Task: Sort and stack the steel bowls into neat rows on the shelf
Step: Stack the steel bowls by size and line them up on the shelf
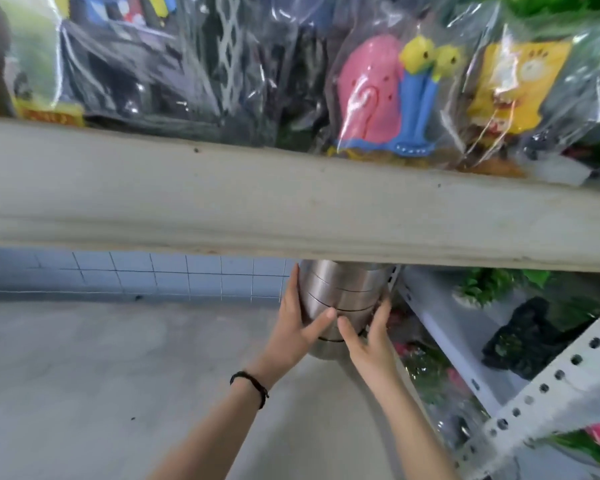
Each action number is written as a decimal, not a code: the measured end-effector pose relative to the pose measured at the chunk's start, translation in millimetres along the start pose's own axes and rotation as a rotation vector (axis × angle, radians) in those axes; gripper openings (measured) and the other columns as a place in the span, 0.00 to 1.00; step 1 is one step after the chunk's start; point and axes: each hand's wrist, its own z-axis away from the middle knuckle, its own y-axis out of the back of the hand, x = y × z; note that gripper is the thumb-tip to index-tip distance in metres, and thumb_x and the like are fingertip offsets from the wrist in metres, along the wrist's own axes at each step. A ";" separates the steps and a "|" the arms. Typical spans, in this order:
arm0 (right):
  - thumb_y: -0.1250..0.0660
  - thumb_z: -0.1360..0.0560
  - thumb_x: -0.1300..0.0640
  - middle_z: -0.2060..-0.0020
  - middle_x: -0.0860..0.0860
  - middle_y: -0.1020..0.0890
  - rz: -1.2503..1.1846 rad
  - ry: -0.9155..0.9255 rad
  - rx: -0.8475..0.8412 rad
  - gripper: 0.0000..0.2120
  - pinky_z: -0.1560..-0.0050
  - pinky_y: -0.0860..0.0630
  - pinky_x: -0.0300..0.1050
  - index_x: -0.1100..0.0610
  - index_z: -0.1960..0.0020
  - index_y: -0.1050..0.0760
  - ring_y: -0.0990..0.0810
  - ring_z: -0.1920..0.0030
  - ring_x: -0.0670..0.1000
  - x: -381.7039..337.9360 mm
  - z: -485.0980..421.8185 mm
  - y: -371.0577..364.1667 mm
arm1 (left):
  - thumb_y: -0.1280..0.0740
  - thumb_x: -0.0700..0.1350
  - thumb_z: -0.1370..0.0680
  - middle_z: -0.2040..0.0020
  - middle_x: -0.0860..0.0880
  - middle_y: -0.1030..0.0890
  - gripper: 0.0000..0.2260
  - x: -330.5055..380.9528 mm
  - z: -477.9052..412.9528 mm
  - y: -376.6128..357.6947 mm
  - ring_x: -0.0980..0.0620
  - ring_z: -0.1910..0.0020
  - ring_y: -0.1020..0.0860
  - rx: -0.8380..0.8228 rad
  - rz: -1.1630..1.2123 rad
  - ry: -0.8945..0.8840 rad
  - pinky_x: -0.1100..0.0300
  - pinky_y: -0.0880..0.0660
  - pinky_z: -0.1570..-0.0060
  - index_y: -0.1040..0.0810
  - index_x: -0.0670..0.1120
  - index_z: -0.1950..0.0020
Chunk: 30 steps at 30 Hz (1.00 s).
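A broad, pale grey shelf edge [291, 209] runs across the whole view, dull, scuffed and slightly tilted down to the right. It hides the top of the stack of steel bowls [340, 292] just below it. Above the edge sit toys in crinkled clear plastic bags: a pink and blue snail toy [378, 98] and, to its right, a yellow sponge-shaped toy [513, 84].

Below, the smooth grey concrete floor [101, 375] lies open and bare to the left, ending far off at a wall of small pale blue tiles [153, 275]. To the right, a white perforated metal upright [551, 386] slants across lower shelves crowded with green and pink bagged goods, leaving little room on that side.

The stack of steel bowls is brushed, shiny and round-sided, nested with thin rim lines showing. It is held centre-right, just beside the rack's near corner. The left hand [298, 327] is spread wide and pressed against the stack's left side, thumb across the front. The right hand [371, 334] cups the right side, fingers curled round and thumb on the front, near the left thumb. A black cord bracelet [252, 386] circles the left wrist.
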 end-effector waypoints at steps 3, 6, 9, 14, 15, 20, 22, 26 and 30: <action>0.30 0.33 0.35 0.21 0.49 0.47 -0.096 0.023 0.004 0.54 0.23 0.43 0.54 0.49 0.21 0.61 0.45 0.22 0.46 0.3 -1.2 -7.4 | 0.34 0.61 0.30 0.22 0.54 0.47 0.45 3.0 0.8 -3.0 0.56 0.23 0.47 0.016 -0.005 -0.005 0.47 0.45 0.24 0.57 0.51 0.22; 0.31 0.35 0.28 0.21 0.49 0.49 -0.159 0.025 -0.016 0.58 0.23 0.43 0.48 0.51 0.21 0.61 0.46 0.22 0.44 -4.1 0.2 -9.5 | 0.34 0.62 0.30 0.22 0.53 0.47 0.46 6.2 4.8 -4.4 0.54 0.23 0.47 0.022 0.027 0.008 0.46 0.45 0.25 0.58 0.50 0.22; 0.30 0.35 0.32 0.21 0.49 0.48 -0.198 0.034 -0.043 0.56 0.24 0.41 0.46 0.49 0.21 0.59 0.44 0.23 0.43 -10.4 6.1 -13.3 | 0.34 0.62 0.30 0.22 0.54 0.45 0.45 7.1 15.5 -1.2 0.54 0.23 0.44 0.044 0.077 0.021 0.47 0.44 0.25 0.57 0.52 0.22; 0.29 0.33 0.39 0.22 0.46 0.43 -0.263 0.084 -0.082 0.50 0.26 0.36 0.48 0.46 0.22 0.57 0.39 0.24 0.43 -29.5 25.2 -34.1 | 0.33 0.62 0.32 0.24 0.55 0.41 0.44 17.1 39.9 23.2 0.53 0.24 0.42 0.134 0.125 0.015 0.47 0.42 0.26 0.52 0.55 0.23; 0.30 0.32 0.41 0.23 0.47 0.42 -0.277 0.093 -0.090 0.49 0.26 0.36 0.51 0.45 0.22 0.57 0.39 0.24 0.44 -35.1 29.8 -40.6 | 0.33 0.62 0.33 0.25 0.55 0.40 0.44 19.6 46.2 30.5 0.53 0.25 0.42 0.155 0.127 0.007 0.47 0.41 0.26 0.51 0.55 0.23; 0.31 0.30 0.45 0.23 0.48 0.40 -0.312 0.137 -0.161 0.46 0.26 0.36 0.56 0.46 0.22 0.56 0.37 0.25 0.46 -66.2 59.3 -82.5 | 0.30 0.60 0.34 0.28 0.50 0.37 0.41 29.4 89.4 81.5 0.56 0.28 0.36 0.287 0.124 -0.027 0.50 0.35 0.29 0.47 0.59 0.26; 0.32 0.30 0.45 0.23 0.48 0.40 -0.326 0.150 -0.201 0.46 0.26 0.36 0.54 0.47 0.22 0.56 0.38 0.25 0.46 -78.1 76.5 -104.1 | 0.30 0.59 0.34 0.29 0.50 0.36 0.38 32.9 111.6 106.4 0.57 0.29 0.34 0.334 0.099 -0.052 0.54 0.32 0.30 0.45 0.62 0.28; 0.31 0.31 0.44 0.23 0.50 0.41 -0.379 0.140 -0.294 0.47 0.27 0.35 0.51 0.48 0.22 0.57 0.37 0.25 0.47 -104.7 116.1 -156.1 | 0.29 0.59 0.34 0.29 0.49 0.36 0.36 42.2 160.3 165.5 0.56 0.30 0.33 0.414 0.043 -0.092 0.51 0.31 0.31 0.43 0.62 0.31; 0.28 0.33 0.39 0.25 0.46 0.38 -0.449 0.128 -0.393 0.45 0.32 0.30 0.38 0.40 0.26 0.54 0.33 0.29 0.40 -138.0 159.8 -208.9 | 0.29 0.59 0.34 0.30 0.47 0.35 0.35 54.1 214.3 224.6 0.52 0.30 0.33 0.465 -0.016 -0.083 0.48 0.32 0.31 0.43 0.61 0.31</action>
